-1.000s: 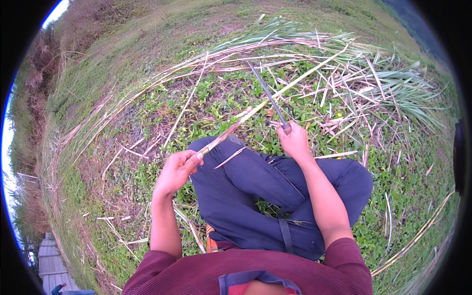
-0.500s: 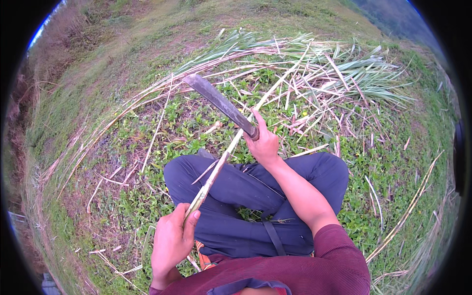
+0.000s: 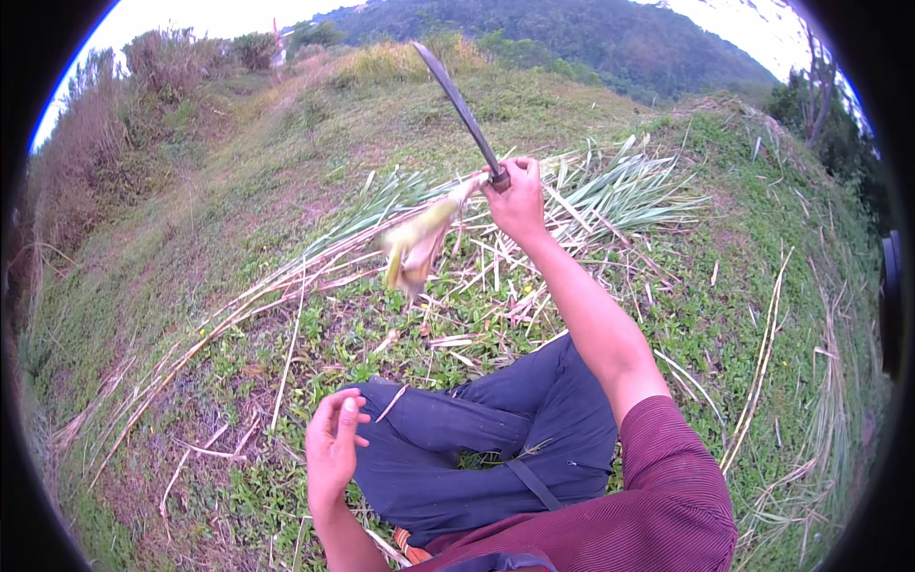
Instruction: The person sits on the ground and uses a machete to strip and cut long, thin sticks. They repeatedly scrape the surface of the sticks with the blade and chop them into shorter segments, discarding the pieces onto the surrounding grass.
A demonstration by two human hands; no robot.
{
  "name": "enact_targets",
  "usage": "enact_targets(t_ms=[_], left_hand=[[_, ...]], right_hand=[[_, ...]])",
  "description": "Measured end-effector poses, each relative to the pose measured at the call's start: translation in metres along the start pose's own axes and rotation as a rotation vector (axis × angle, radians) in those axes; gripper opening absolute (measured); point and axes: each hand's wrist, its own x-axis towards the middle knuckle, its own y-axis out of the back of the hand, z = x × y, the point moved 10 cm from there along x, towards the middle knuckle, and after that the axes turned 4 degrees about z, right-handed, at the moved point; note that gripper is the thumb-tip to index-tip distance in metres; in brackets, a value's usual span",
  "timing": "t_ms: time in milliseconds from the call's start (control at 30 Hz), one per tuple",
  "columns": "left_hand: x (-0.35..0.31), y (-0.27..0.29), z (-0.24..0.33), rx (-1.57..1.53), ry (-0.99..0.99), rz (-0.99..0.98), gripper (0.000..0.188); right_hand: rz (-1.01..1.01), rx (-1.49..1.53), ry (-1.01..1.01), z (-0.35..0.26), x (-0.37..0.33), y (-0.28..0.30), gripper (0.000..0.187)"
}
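In front of me at arm's length, my right hand (image 3: 516, 202) is closed around the handle of a machete (image 3: 459, 107). Its dark, curved blade points up and away to the left. A pale yellow-green stalk (image 3: 419, 229), smeared by motion, hangs left of that hand and seems to reach its fingers; how it is held I cannot make out. My left hand (image 3: 334, 444) is raised beside my left knee, fingers loosely bent and apart, holding nothing. Dark trousers (image 3: 448, 419) cover my crossed legs, and a thin dry strip (image 3: 392, 404) lies on the left knee.
Beyond my right hand lies a heap of cut stalks with long green leaves (image 3: 624, 191). Long dry stalks (image 3: 233, 315) stretch to the left over low green plants. More stalks (image 3: 762, 357) lie at my right. A grassy slope (image 3: 315, 153) rises toward wooded hills.
My left hand has let go of the stalk it held. The right hand with the machete has moved forward, and the stalk is swinging left of it. The view has tilted up.
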Motion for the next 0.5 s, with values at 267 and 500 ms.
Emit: enact_targets(t_ms=[267, 500], left_hand=[[0.09, -0.123, 0.127, 0.415, -0.729, -0.164, 0.063], [0.143, -0.23, 0.271, 0.292, -1.019, -0.028, 0.095]], right_hand=[[0.202, 0.155, -0.037, -0.127, 0.182, 0.153, 0.044], [0.314, 0.403, 0.29, -0.329, 0.2, 0.321, 0.045]])
